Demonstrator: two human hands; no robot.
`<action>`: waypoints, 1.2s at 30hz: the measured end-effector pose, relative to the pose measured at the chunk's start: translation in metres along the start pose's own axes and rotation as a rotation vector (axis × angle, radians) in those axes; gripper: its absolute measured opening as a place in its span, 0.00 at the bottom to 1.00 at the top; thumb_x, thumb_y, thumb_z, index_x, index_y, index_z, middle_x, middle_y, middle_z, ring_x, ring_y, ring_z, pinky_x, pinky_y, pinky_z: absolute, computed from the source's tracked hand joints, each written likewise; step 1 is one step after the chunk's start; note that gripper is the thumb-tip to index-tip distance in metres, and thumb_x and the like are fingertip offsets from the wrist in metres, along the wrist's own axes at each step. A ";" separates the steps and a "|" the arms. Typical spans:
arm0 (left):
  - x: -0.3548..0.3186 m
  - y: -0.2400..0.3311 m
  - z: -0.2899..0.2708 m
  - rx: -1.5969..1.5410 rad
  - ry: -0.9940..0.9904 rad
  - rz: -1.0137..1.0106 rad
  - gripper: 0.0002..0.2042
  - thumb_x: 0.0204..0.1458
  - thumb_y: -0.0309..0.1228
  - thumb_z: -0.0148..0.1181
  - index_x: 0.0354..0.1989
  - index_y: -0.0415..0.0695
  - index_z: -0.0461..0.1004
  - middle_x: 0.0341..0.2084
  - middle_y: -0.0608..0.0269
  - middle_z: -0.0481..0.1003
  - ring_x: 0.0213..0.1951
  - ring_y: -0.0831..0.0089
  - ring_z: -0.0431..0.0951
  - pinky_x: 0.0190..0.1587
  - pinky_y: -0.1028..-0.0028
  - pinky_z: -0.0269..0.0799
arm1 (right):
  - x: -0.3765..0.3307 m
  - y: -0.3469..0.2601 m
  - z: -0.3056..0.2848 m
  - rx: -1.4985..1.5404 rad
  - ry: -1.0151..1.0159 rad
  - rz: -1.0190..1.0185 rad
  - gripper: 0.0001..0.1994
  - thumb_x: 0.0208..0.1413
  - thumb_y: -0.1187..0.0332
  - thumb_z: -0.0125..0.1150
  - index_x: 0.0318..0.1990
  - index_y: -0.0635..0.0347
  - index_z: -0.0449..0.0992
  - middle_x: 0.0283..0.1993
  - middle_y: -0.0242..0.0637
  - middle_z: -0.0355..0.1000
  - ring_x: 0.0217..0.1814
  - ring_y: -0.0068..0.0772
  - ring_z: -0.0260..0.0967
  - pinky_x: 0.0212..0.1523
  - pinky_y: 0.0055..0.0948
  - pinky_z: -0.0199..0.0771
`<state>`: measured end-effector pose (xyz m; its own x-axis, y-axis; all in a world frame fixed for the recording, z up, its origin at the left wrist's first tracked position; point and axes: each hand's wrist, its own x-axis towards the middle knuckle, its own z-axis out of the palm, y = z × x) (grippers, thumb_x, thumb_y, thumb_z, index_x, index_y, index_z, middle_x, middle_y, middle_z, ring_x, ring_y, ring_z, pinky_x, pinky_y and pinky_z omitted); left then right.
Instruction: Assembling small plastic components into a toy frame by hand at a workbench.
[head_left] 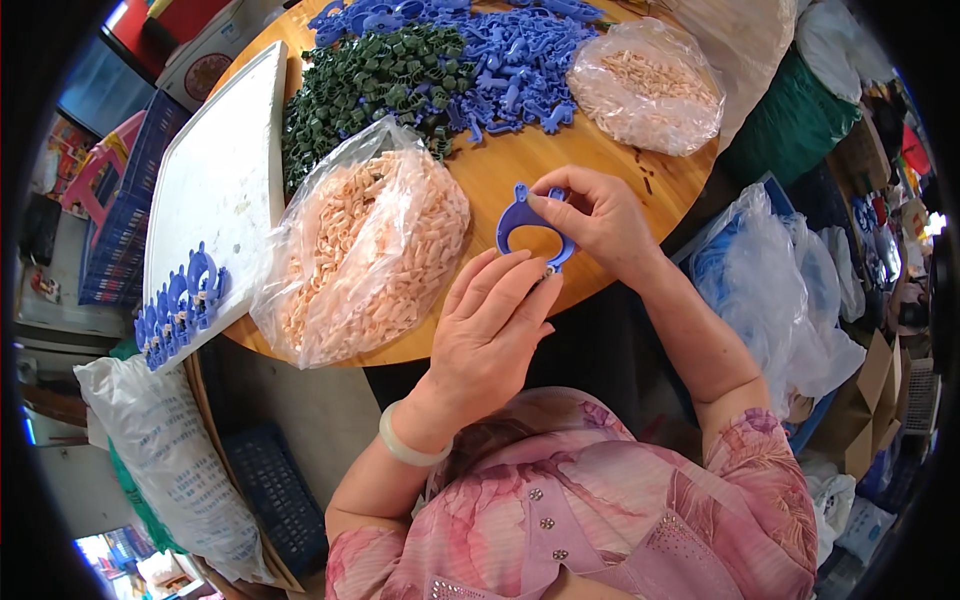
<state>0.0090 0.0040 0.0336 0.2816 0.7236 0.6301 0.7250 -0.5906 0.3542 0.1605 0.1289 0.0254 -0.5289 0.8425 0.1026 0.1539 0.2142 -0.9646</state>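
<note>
The ring (507, 220) is pinched at its upper right between the thumb and forefinger of the right hand (600, 220). Its lower end is met by the fingertips of the left hand (490, 325), where a small dark part (544, 276) is half hidden; whether it is gripped there cannot be told. The ring is held above the table (490, 180), near the front edge, so it could be dropped into the lap if the pinch is loosened. If the part is pushed askew, the ring could be twisted free. Farther left, the bag (345, 260) could be nudged by the wrist and spilled. Beyond, the green pile (375, 85) and blue pile (520, 65) are heaped touching, so pieces could be mixed. On the tray (215, 150), the lined-up rings (180, 305) could be toppled by a knock
</note>
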 end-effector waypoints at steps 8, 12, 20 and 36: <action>0.004 -0.009 0.014 -0.041 0.034 0.057 0.18 0.40 0.18 0.60 0.44 0.36 0.72 0.42 0.52 0.71 0.45 0.55 0.73 0.49 0.63 0.70 | 0.000 0.010 -0.006 0.031 -0.018 0.010 0.10 0.57 0.65 0.57 0.40 0.62 0.74 0.27 0.25 0.70 0.22 0.10 0.62 0.21 0.13 0.61; 0.008 -0.011 0.006 -0.218 0.172 -0.185 0.15 0.47 0.15 0.53 0.46 0.34 0.70 0.38 0.46 0.72 0.41 0.52 0.74 0.45 0.67 0.72 | -0.002 0.004 -0.011 0.265 -0.105 0.126 0.13 0.59 0.60 0.55 0.40 0.62 0.74 0.26 0.24 0.67 0.20 0.12 0.59 0.21 0.13 0.59; 0.002 -0.021 0.019 -1.002 0.410 -0.822 0.13 0.57 0.21 0.49 0.52 0.36 0.68 0.38 0.63 0.72 0.39 0.80 0.71 0.44 0.80 0.68 | 0.003 0.004 -0.013 -0.093 -0.117 0.108 0.13 0.52 0.62 0.65 0.38 0.63 0.74 0.22 0.21 0.65 0.22 0.09 0.58 0.22 0.14 0.57; 0.001 -0.034 0.019 -1.157 0.398 -0.933 0.12 0.52 0.16 0.51 0.46 0.33 0.71 0.37 0.59 0.74 0.39 0.75 0.75 0.44 0.76 0.74 | 0.018 0.003 -0.030 -0.047 -0.232 0.120 0.11 0.54 0.65 0.61 0.39 0.63 0.74 0.25 0.24 0.68 0.24 0.11 0.61 0.23 0.14 0.59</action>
<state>-0.0039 0.0314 0.0092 -0.2980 0.9536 -0.0424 -0.3803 -0.0778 0.9216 0.1764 0.1589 0.0319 -0.6812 0.7282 -0.0754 0.2625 0.1468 -0.9537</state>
